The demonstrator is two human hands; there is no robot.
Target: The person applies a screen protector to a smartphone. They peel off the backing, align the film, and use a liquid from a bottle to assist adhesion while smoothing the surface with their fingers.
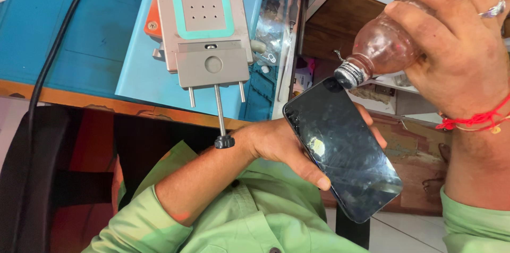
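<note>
From the head camera, the left hand (281, 144) is gripping a black phone (342, 149) with a cracked screen, holding it tilted over the lap. The right hand (457, 40) is clasping a small clear bottle (380, 48), tipping its capped neck down onto the phone's top corner. A grey metal fixture (204, 24) is sitting on the blue surface (79, 30) behind.

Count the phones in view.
1: a cracked dark phone held in the left hand, under the neck of the bottle tilted by the right hand. Others may be hidden among the bench clutter.
</note>
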